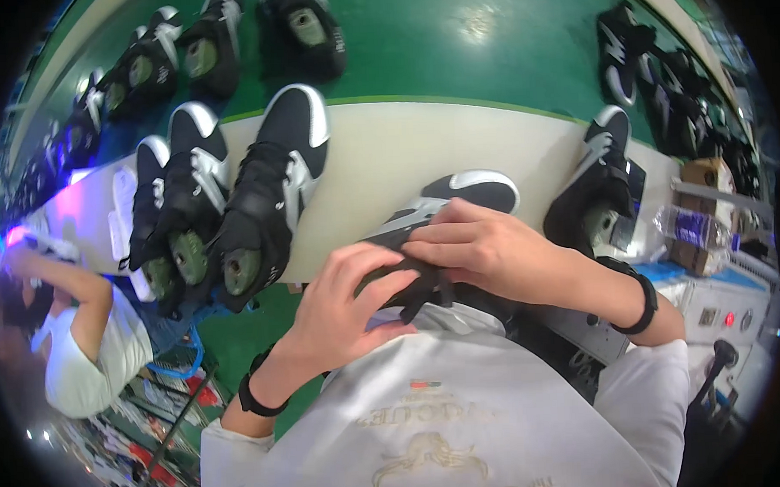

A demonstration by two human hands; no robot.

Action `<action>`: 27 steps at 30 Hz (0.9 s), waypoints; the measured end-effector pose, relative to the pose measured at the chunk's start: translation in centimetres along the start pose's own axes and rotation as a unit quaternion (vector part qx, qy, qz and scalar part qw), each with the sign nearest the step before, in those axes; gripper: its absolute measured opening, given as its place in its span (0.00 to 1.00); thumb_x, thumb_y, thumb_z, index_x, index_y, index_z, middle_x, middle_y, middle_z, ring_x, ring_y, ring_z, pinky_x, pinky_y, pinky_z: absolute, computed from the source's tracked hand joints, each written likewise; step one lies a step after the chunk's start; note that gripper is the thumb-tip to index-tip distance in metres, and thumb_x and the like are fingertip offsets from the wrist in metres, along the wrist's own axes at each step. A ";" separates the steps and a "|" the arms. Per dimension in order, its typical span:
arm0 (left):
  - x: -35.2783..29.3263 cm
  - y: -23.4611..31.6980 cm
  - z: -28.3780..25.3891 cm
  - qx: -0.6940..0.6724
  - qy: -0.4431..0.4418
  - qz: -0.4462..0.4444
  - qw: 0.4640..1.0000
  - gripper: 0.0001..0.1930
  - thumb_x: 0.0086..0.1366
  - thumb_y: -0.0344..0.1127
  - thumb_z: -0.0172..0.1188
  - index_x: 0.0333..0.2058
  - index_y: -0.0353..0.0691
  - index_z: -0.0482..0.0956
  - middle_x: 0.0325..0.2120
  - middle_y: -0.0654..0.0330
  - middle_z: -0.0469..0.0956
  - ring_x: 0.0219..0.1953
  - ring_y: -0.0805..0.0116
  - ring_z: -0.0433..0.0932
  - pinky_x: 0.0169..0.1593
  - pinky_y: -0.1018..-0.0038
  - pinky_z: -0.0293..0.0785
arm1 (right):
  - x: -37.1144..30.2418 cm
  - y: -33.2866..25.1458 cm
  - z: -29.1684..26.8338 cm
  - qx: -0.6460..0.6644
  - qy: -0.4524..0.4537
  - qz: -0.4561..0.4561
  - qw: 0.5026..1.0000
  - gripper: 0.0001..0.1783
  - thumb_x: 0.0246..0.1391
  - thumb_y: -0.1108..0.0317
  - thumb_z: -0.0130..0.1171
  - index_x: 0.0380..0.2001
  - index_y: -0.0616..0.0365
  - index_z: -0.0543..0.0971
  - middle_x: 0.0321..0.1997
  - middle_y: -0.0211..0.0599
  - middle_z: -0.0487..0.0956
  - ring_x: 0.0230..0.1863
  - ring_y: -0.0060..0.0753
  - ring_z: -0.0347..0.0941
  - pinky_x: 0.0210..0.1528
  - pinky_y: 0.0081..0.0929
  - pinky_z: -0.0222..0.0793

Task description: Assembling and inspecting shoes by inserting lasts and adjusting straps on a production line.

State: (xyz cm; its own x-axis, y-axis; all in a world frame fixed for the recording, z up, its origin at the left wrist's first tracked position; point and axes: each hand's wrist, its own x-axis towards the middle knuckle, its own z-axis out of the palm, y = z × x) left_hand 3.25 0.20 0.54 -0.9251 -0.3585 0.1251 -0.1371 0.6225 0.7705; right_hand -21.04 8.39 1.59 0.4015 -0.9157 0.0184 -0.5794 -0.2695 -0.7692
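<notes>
A black sneaker [462, 189] with a grey side panel and a whitish toe lies on the pale bench close to my body, toe pointing away to the right. Its heel end is at the edge near my shirt and partly covered by both hands. My left hand [345, 302] grips the collar area with bent fingers and thumb. Across the upper, my right hand [481, 244] pinches dark material near the opening, fingertips pressed together. A short black strap end [419, 303] hangs below the fingers. What exactly the fingertips hold is partly hidden.
Three similar sneakers [270, 192] stand left on the bench [386, 148]; another sneaker [592, 182] stands right. More shoes sit on the green surface [433, 41] beyond. A co-worker [98, 335] is at left. Right are a clear-wrapped package [692, 228] and a control box [724, 312].
</notes>
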 end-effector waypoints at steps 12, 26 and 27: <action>1.1 -0.3 2.5 0.097 0.139 0.012 0.985 0.18 0.44 0.35 0.76 0.36 0.48 0.82 0.31 0.68 0.77 0.31 0.65 0.76 0.30 0.74 0.74 | -1.9 -0.2 2.6 0.112 0.111 0.040 0.987 0.24 0.44 0.81 0.63 0.49 0.64 0.80 0.54 0.42 0.80 0.52 0.48 0.74 0.54 0.37 0.73; 0.4 -1.5 2.4 0.102 0.192 0.047 0.975 0.13 0.43 0.29 0.74 0.27 0.40 0.79 0.23 0.63 0.77 0.23 0.66 0.74 0.24 0.75 0.69 | -5.3 -2.5 0.9 0.258 0.200 0.088 0.941 0.17 0.43 0.85 0.57 0.40 0.64 0.82 0.41 0.41 0.83 0.43 0.39 0.78 0.47 0.32 0.69; 0.5 -1.6 2.6 0.102 0.208 0.052 0.971 0.14 0.42 0.30 0.74 0.27 0.42 0.78 0.22 0.65 0.75 0.23 0.67 0.72 0.24 0.75 0.68 | -5.3 -2.4 0.9 0.258 0.200 0.087 0.941 0.17 0.43 0.85 0.57 0.40 0.64 0.82 0.41 0.41 0.83 0.43 0.39 0.78 0.47 0.32 0.69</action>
State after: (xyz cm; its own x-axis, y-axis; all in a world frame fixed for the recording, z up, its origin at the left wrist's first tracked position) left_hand 2.12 0.87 -2.25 -0.7210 -0.5095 0.4697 -0.1574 0.7805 0.6050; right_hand -21.10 14.17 2.78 -0.0274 -0.9994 0.0232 -0.1485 -0.0188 -0.9887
